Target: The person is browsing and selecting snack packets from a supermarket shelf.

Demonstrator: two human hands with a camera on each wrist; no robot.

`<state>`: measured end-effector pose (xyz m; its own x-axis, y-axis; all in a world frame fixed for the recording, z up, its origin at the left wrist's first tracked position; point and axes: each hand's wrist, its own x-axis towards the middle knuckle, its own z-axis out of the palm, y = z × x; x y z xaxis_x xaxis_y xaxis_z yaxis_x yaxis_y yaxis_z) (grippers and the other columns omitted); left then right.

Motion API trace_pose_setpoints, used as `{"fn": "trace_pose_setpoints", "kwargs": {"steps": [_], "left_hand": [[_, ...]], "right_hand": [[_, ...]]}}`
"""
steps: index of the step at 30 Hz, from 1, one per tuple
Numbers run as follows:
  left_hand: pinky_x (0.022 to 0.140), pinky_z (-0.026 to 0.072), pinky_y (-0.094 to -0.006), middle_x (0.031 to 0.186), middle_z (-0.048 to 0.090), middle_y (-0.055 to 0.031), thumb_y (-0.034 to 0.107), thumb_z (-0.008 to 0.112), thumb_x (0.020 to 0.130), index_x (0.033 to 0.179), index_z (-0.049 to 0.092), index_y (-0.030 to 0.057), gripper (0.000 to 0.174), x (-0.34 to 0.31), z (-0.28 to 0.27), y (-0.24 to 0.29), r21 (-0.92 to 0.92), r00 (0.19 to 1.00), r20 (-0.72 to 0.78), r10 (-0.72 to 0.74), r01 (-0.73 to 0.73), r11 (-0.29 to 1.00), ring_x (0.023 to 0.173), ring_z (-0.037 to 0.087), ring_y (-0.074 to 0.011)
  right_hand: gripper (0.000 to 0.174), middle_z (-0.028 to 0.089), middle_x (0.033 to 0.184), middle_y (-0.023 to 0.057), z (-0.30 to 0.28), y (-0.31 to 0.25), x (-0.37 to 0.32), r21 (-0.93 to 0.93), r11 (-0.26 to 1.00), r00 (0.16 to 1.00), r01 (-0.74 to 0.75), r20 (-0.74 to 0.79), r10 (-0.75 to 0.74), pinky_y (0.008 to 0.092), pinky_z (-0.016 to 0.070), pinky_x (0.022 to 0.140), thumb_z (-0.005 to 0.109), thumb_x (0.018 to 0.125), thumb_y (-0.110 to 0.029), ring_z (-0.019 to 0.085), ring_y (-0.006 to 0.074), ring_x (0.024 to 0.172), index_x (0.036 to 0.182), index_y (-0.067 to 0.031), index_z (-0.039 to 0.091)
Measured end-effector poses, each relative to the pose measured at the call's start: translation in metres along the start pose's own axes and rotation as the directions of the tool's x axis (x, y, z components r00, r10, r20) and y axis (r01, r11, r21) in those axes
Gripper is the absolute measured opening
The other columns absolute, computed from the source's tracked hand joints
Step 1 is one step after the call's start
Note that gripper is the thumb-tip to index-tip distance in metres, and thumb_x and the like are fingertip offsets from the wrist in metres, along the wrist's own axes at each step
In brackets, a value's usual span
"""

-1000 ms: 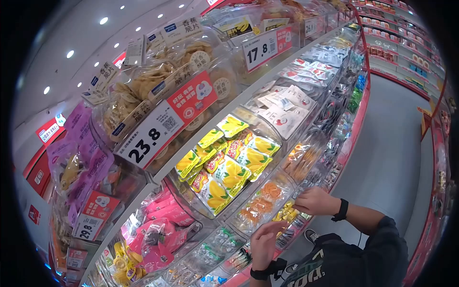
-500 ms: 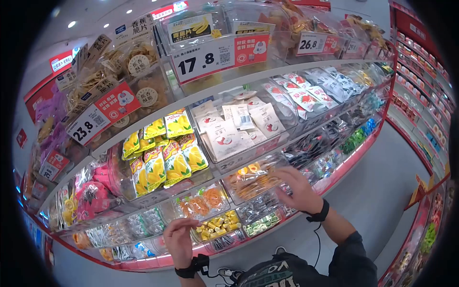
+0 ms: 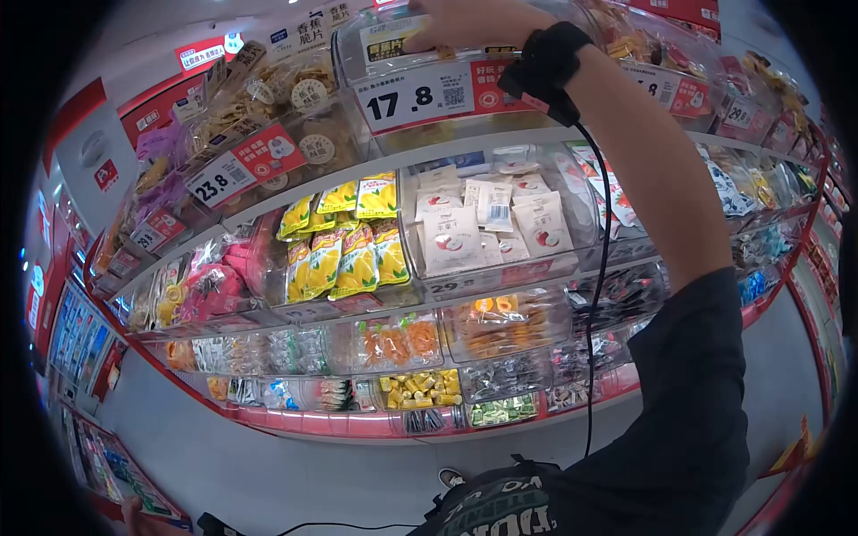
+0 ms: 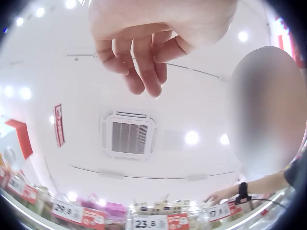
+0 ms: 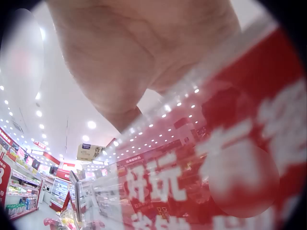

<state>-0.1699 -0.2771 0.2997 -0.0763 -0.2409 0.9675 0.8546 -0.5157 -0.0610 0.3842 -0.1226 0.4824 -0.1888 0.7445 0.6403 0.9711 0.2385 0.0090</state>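
Note:
My right hand (image 3: 478, 22) reaches over the top shelf bin whose price tag (image 3: 416, 98) reads 17.8. Its thumb side overlaps a black-and-yellow label (image 3: 380, 40) on a banana pack there. In the right wrist view the palm (image 5: 144, 52) lies over the bin's clear front edge, close above a red sign (image 5: 201, 163); the fingertips are hidden, so I cannot tell whether they grip a pack. Low at the far left, my left hand (image 3: 132, 518) is away from the shelf. In the left wrist view its fingers (image 4: 139, 67) hang loosely curled with nothing in them.
Bagged banana crisps (image 3: 313, 94) stand beside the bin, tagged 23.8. Below are yellow mango-print packets (image 3: 340, 259), white apple packets (image 3: 451, 241) and pink bags (image 3: 214, 290). Lower bins hold orange snacks (image 3: 398, 339) and gold-wrapped sweets (image 3: 420, 390). A cable (image 3: 594, 313) hangs from the right wrist.
The right hand has risen from the lower bins to the top bin tagged 17.8. The left hand has dropped away from the lower bins to the far left. The view has turned toward the shelf.

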Motion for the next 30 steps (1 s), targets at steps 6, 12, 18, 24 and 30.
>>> {"fn": "trace_pose_setpoints", "kwargs": {"steps": [6, 12, 18, 24, 30], "left_hand": [[0.049, 0.0457, -0.0325, 0.071, 0.060, -0.0102, 0.012, 0.053, 0.094, 0.075, 0.061, -0.0007, 0.024, -0.001, -0.030, 0.003, 0.302, 0.991, 0.127, 0.035, -0.072, 0.951, 0.057, 0.059, -0.0221], [0.073, 0.0416, -0.0360, 0.089, 0.058, -0.0132, 0.017, 0.043, 0.092, 0.095, 0.057, -0.0030, 0.024, -0.016, 0.005, 0.009, 0.016, 0.948, 0.293, -0.126, 0.127, 0.992, 0.081, 0.052, -0.0241], [0.083, 0.0466, -0.0383, 0.138, 0.033, -0.0271, 0.036, 0.074, 0.070, 0.144, 0.013, 0.0017, 0.102, -0.007, 0.143, 0.074, -0.568, 0.813, 0.494, -0.307, 0.569, 0.594, 0.112, 0.049, -0.0319], [0.098, 0.0422, -0.0435, 0.146, 0.021, -0.0199, 0.044, 0.091, 0.044, 0.144, 0.008, 0.0056, 0.136, -0.028, 0.234, 0.157, -0.631, 0.626, 0.772, 0.113, 0.775, 0.018, 0.128, 0.037, -0.0354], [0.098, 0.0431, -0.0376, 0.136, 0.036, -0.0158, 0.017, 0.086, 0.062, 0.137, 0.026, 0.0019, 0.098, -0.067, 0.256, 0.200, -0.385, 0.406, 0.879, 0.250, 0.914, -0.130, 0.123, 0.044, -0.0239]], "right_hand": [[0.024, 0.064, 0.074, 0.0230, -0.011, 0.004, 0.013, -0.100, 0.988, 0.979, 0.120, -0.151, -0.134, 0.0409, 0.0496, 0.063, 0.066, 0.069, -0.015, 0.064, 0.0328, 0.069, 0.081, 0.0058, 0.065], [0.024, 0.062, 0.065, 0.0157, -0.056, -0.011, -0.018, 0.101, 0.982, 0.847, 0.161, -0.525, -0.085, 0.0314, 0.0463, 0.056, 0.068, 0.072, -0.014, 0.061, 0.0209, 0.060, 0.086, 0.0046, 0.064], [0.021, 0.068, 0.071, 0.0068, -0.045, -0.067, -0.080, 0.336, 0.909, 0.826, 0.249, -0.564, -0.018, 0.0236, 0.0482, 0.058, 0.070, 0.078, -0.017, 0.064, 0.0119, 0.063, 0.092, -0.0027, 0.068], [0.023, 0.065, 0.069, 0.0079, -0.001, -0.104, -0.128, -0.072, 0.821, 0.720, 0.566, -0.441, -0.535, 0.0279, 0.0481, 0.052, 0.074, 0.066, -0.001, 0.062, 0.0195, 0.057, 0.088, -0.0018, 0.066], [0.011, 0.056, 0.065, 0.0056, 0.003, -0.106, -0.144, 0.016, 0.845, 0.796, 0.534, -0.348, -0.496, 0.0317, 0.0425, 0.048, 0.066, 0.073, -0.008, 0.056, 0.0206, 0.054, 0.080, -0.0033, 0.058]]}}
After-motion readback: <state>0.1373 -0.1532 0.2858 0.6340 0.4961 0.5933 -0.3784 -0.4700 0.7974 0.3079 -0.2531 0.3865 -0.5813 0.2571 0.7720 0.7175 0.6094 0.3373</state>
